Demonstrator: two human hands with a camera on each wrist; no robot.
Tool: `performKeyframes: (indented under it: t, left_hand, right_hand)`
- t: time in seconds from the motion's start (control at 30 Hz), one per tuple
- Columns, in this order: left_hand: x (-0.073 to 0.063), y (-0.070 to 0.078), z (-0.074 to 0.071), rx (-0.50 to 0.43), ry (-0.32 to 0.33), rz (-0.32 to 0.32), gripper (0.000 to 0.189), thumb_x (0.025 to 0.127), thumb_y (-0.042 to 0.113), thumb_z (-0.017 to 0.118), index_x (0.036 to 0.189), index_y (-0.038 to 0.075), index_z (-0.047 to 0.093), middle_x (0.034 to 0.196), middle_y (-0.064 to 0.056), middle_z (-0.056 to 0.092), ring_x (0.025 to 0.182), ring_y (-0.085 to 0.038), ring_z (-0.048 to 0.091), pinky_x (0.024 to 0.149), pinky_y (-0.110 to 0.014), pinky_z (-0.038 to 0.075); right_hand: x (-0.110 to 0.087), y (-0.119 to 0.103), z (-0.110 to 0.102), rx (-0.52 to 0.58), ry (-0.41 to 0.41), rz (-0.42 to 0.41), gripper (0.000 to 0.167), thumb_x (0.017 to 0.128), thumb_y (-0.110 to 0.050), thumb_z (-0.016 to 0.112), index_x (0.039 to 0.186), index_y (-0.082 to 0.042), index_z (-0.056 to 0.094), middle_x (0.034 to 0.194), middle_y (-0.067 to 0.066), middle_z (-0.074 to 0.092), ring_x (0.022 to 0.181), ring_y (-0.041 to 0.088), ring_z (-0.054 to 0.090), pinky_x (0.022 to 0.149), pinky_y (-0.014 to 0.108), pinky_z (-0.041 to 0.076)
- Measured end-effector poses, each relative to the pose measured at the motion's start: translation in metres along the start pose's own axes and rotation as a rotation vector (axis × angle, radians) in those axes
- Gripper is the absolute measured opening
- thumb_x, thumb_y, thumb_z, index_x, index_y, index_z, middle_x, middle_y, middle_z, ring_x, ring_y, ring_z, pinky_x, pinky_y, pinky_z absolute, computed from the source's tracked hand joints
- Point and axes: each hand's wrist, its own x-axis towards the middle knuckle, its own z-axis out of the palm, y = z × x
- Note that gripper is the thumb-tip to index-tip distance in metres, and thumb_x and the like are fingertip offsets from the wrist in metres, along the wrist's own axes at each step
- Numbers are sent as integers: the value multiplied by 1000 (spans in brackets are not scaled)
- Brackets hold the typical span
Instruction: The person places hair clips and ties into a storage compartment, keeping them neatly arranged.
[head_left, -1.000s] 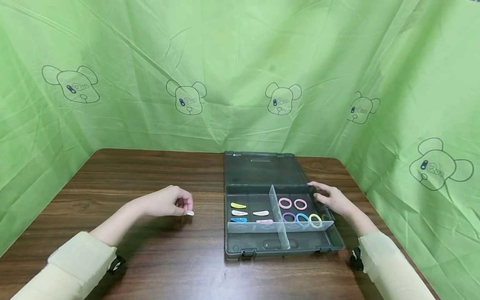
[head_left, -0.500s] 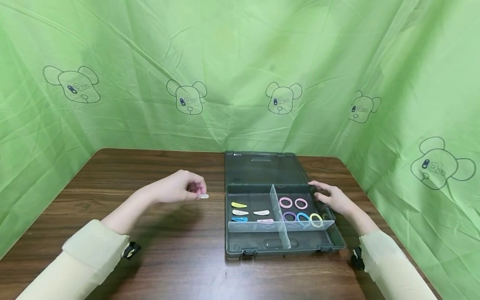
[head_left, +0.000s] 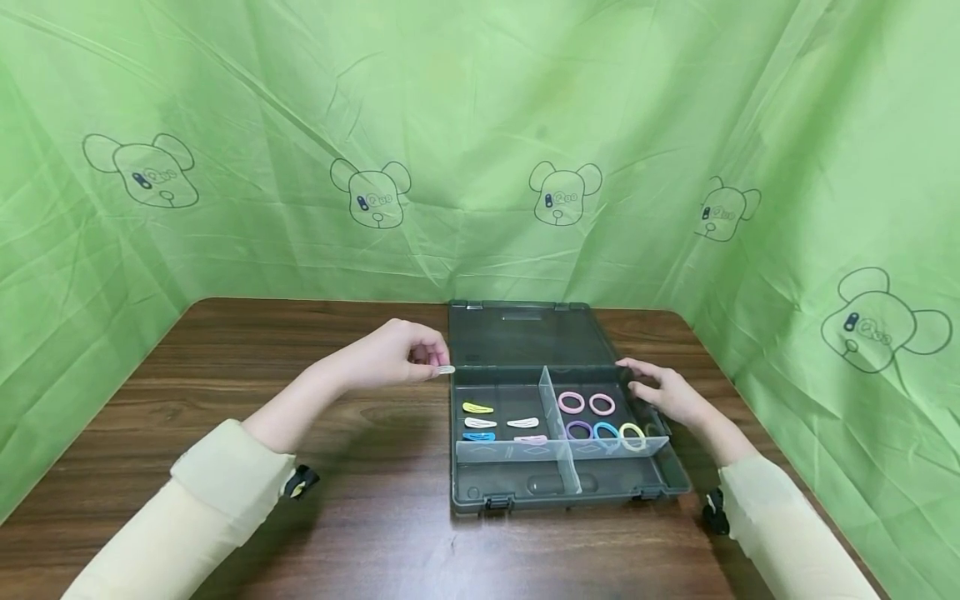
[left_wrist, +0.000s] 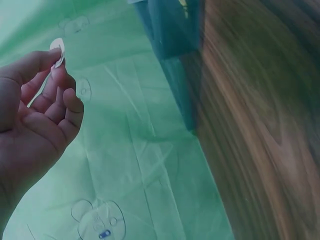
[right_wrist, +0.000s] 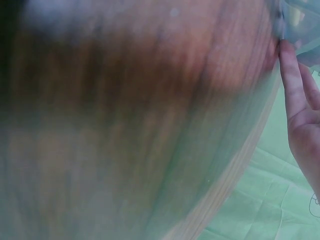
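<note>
My left hand (head_left: pixel 393 354) pinches a white snap hair clip (head_left: pixel 446 369) between thumb and fingertips, by the left edge of the open dark grey organizer box (head_left: pixel 510 492). The left wrist view shows the same hair clip (left_wrist: pixel 58 50) standing out from the fingertips. In the box's left compartment lie a yellow hair clip (head_left: pixel 477 408), a blue hair clip (head_left: pixel 478 437), a pink hair clip (head_left: pixel 531 439) and two white ones. My right hand (head_left: pixel 670 397) rests at the box's right wall, its fingers (right_wrist: pixel 293 85) fairly straight in the right wrist view.
Several hair ties, among them a pink hair tie (head_left: pixel 571 403) and a yellow hair tie (head_left: pixel 632 437), lie in the right compartment. Clear dividers (head_left: pixel 510 452) split the box. Its lid (head_left: pixel 525 337) lies back on the wooden table (head_left: pixel 390 533). A green curtain (head_left: pixel 472 100) hangs behind.
My left hand has moved right and farther from me with the white hair clip, from over the table to the box's left edge. The right hand has stayed at the box.
</note>
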Motion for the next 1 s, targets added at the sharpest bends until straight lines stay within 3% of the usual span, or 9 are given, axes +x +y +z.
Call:
performKeyframes:
  t: [0.23, 0.43, 0.67, 0.9, 1.0]
  left_hand:
    - [17, 7, 6, -12, 46, 36, 2, 87, 18, 66, 88, 17, 67, 75, 5, 65, 67, -7, 57, 62, -24, 47]
    - [32, 5, 16, -42, 64, 50, 4, 86, 14, 67, 88, 17, 68, 77, 10, 65, 70, -6, 59, 67, -23, 50]
    - [48, 3, 29, -65, 81, 47, 7, 84, 12, 70, 87, 18, 71, 77, 10, 66, 69, -5, 60, 67, -23, 50]
    - [65, -1, 47, -82, 78, 49, 7, 82, 11, 72, 88, 15, 72, 76, 8, 67, 67, -4, 59, 65, -21, 50]
    - [72, -2, 56, -94, 71, 55, 7, 82, 10, 71, 88, 14, 72, 76, 8, 66, 67, -4, 59, 65, -20, 50]
  right_hand:
    - [0, 0, 0, -15, 7, -6, 41, 94, -9, 56, 134, -5, 48, 109, 25, 63, 83, 24, 63, 66, 30, 53]
    - [-6, -22, 1, -1, -5, -21, 39, 93, -2, 53, 131, 3, 48, 105, 31, 62, 84, 33, 63, 67, 36, 54]
    - [-11, -37, 0, -17, 1, -18, 38, 93, -2, 53, 130, 3, 48, 107, 32, 61, 85, 33, 62, 68, 34, 54]
    - [0, 2, 0, 19, 1, -15, 41, 94, -7, 54, 134, -4, 47, 107, 27, 63, 84, 26, 63, 65, 32, 54]
    - [0, 1, 0, 25, -2, -16, 41, 94, -6, 54, 134, -4, 47, 106, 26, 63, 84, 25, 64, 65, 32, 54]
